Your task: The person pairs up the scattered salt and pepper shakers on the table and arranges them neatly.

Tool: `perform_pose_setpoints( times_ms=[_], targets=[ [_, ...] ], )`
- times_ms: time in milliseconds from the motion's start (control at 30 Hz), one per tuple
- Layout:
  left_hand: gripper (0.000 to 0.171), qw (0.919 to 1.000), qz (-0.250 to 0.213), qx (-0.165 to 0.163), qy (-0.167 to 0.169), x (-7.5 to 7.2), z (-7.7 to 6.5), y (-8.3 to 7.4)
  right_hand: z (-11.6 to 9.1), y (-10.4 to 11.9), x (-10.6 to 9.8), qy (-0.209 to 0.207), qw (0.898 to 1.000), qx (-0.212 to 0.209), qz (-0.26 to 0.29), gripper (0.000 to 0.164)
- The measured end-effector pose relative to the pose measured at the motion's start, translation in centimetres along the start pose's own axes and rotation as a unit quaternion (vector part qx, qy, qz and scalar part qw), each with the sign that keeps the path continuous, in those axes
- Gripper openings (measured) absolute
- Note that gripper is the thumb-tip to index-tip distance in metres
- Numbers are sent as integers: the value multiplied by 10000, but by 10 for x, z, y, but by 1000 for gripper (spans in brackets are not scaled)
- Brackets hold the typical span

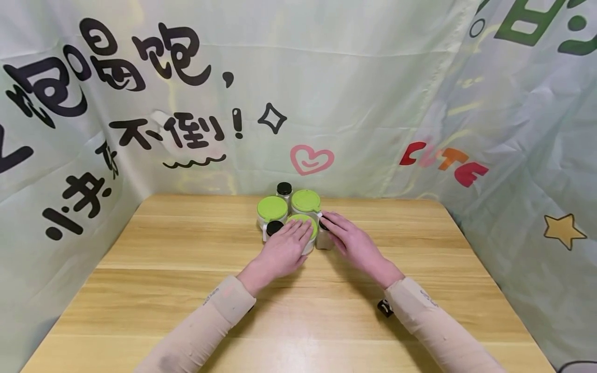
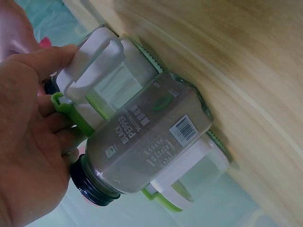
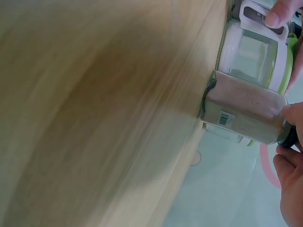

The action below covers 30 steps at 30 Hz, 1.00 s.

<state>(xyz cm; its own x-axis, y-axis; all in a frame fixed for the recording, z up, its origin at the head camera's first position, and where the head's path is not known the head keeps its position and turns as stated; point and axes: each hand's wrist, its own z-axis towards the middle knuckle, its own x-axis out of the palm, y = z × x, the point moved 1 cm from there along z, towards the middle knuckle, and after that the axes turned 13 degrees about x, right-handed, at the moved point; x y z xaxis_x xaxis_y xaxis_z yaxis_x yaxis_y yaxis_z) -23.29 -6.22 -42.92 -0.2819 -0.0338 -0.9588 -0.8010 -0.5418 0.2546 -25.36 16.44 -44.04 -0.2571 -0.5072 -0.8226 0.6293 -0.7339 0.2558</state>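
Observation:
Three clear jars with green lids and several black-capped bottles stand in a tight cluster. My left hand (image 1: 286, 246) lies over the lid of the front jar (image 1: 310, 247), fingers straight across the top. Its thumb is on that jar's white handle (image 2: 94, 61). Beside that hand stands a bottle labelled black pepper (image 2: 147, 132). My right hand (image 1: 352, 241) pinches the black cap (image 3: 288, 135) of the brown-filled bottle (image 3: 246, 113) at the cluster's right, thumb on one side and fingers on the other. That bottle stands against the front jar.
Behind the front jar are the left green-lidded jar (image 1: 272, 208), the back green-lidded jar (image 1: 306, 200) and a bottle with a black cap (image 1: 284, 188). The wooden table (image 1: 177, 248) ends just behind them at a printed cloth (image 1: 354, 103). A small black item (image 1: 385, 308) is by the right sleeve.

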Motion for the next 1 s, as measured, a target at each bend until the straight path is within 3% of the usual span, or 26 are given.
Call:
perform_pose_setpoints(
  times_ms=[200, 567, 1000],
  targets=[
    [79, 9998, 56, -47, 199, -1, 1, -3, -1, 0, 0, -114, 9999, -20, -45, 57],
    [78, 9995, -275, -120, 49, 3, -1, -10, -8, 0, -2, -219, 9997, -94, -102, 56],
    [80, 9994, -331, -106, -18, 3, 2, -13, -18, -2, -11, -322, 9992, -207, -82, 55]
  ],
)
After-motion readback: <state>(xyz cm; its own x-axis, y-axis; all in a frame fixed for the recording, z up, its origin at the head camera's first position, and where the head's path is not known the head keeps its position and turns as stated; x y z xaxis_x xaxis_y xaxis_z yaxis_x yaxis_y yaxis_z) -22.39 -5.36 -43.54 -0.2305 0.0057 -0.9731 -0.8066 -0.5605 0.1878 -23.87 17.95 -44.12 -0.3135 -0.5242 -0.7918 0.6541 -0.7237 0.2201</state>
